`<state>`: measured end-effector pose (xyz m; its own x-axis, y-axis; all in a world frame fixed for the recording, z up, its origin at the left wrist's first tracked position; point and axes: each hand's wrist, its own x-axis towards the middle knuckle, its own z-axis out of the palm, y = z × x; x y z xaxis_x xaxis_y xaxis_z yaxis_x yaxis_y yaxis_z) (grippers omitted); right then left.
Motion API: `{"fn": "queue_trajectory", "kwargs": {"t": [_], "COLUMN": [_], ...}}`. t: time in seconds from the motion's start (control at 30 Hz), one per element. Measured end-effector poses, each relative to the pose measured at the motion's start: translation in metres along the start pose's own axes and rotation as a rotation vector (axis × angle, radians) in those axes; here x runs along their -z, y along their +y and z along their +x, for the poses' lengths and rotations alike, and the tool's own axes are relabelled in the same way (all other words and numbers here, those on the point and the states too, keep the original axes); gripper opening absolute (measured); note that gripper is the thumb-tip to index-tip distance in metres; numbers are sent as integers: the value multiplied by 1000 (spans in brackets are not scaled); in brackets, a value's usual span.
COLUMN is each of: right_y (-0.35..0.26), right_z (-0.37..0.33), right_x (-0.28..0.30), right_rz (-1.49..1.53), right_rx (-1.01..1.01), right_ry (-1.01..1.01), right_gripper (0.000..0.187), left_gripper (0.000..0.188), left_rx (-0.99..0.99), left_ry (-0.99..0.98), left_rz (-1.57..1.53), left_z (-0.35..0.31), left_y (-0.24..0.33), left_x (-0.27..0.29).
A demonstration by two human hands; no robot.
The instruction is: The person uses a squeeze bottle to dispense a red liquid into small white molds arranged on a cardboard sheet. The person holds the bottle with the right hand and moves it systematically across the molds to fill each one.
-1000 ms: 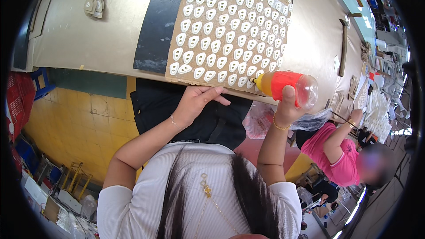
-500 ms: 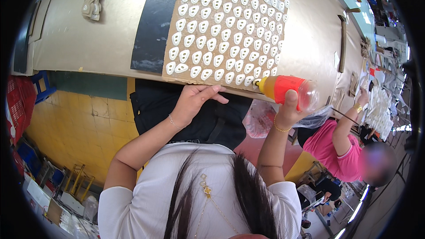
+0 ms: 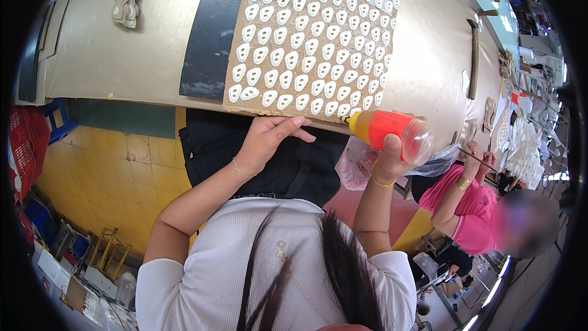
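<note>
A brown board (image 3: 269,108) lies on the table, carrying rows of small white teardrop-shaped pieces (image 3: 285,102), each with dark holes or spots. My right hand (image 3: 393,158) is wrapped round a clear plastic squeeze bottle (image 3: 389,127) with a red label, a yellow neck and amber liquid inside. The bottle is tipped nearly flat. Its dark nozzle points at the board's near right corner, beside the last pieces of the front row. At the near edge of the board rests my left hand (image 3: 269,138), thumb and a finger stretched out, with nothing visible in it.
A black sheet (image 3: 211,43) lies partly under the board. Tan cut-out pieces (image 3: 127,0) are stacked at the far left. A hammer (image 3: 474,55) lies to the right. Beyond it, a co-worker in a pink top (image 3: 468,208) holds a thin stick. A blue stool (image 3: 59,121) stands at left.
My right hand and the bottle have shifted slightly left and nearer to me, the nozzle drawing back from the board's edge. The left hand stays put. The co-worker's hands have come together.
</note>
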<state>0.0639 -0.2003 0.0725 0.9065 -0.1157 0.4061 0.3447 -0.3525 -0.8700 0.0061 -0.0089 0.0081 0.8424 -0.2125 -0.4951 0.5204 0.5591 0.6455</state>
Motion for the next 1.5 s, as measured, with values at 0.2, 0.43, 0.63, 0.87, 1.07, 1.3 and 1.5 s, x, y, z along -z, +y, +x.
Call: {"fn": "queue_trajectory", "kwargs": {"t": [0.2,0.43,0.63,0.87,1.07,1.3,1.5], "right_y": [-1,8,-18,-30,12,16,12], "right_z": [0,14,63,79,46,37,41], "right_x": [-9,-8,13,37,12,4,-3], "right_rz": [-13,-46,551,992,376,246,101], "right_rx": [11,119,-59,-269,-152,-81,-65], "right_ry": [15,136,365,244,274,38,-77], "right_gripper": [44,57,60,68,59,51,40], "left_gripper": [27,27,28,29,31,31,31], "left_rx": [6,14,4,6,37,5,10], "left_ry": [-1,2,6,-7,4,-10,3], "left_rz": [-19,-40,49,42,48,60,46], "left_z": [0,0,0,2,1,3,2], "left_y": [0,1,1,0,1,-6,-3], "left_x": [0,-2,2,1,0,5,2]}}
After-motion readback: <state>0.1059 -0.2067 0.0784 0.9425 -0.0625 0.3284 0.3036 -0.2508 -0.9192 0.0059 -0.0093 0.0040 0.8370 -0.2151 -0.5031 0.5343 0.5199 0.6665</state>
